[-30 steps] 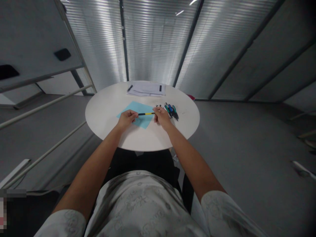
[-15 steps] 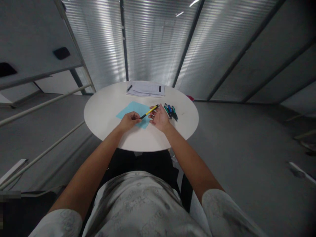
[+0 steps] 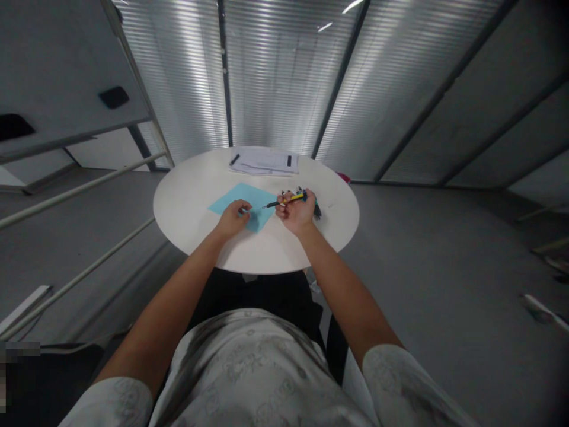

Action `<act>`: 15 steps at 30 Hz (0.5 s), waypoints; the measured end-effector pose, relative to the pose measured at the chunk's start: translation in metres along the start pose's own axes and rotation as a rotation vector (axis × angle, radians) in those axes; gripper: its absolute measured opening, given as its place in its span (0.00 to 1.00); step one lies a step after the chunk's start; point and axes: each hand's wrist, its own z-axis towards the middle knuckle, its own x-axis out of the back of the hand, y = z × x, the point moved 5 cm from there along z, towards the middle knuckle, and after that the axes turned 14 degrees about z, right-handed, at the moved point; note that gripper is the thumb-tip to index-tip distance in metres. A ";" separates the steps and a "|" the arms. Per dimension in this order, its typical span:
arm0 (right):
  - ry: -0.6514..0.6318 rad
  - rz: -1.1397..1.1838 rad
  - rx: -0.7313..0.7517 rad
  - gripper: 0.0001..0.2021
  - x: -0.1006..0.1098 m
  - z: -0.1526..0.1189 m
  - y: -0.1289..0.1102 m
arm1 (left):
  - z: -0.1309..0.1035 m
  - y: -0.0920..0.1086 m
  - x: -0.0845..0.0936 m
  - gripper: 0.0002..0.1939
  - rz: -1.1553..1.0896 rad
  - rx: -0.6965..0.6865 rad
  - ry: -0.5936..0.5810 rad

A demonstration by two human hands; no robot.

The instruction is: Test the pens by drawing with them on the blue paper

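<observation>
My right hand (image 3: 297,213) is closed on a yellow and black pen (image 3: 291,200), palm turned up. The pen's tip points left, over the edge of a light blue sheet of paper (image 3: 240,194). Just left of the pen tip, my left hand (image 3: 235,218) is over the paper with its fingers curved and apart, holding nothing. Behind and right of my right hand lie several pens (image 3: 317,209), mostly hidden by it.
The round white table (image 3: 178,201) stands before me. At its far side is a stack of printed papers (image 3: 267,160) with a dark pen (image 3: 235,159) on it. Metal rails (image 3: 84,188) run along the left; a blind-covered glass wall (image 3: 271,77) rises behind.
The pen has left my left hand and is now held in my right hand, which has moved slightly right. The pen's tip end has come free of my left fingers.
</observation>
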 end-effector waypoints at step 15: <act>0.004 -0.209 0.149 0.29 0.000 -0.007 -0.015 | 0.001 -0.008 0.011 0.10 0.128 0.103 0.113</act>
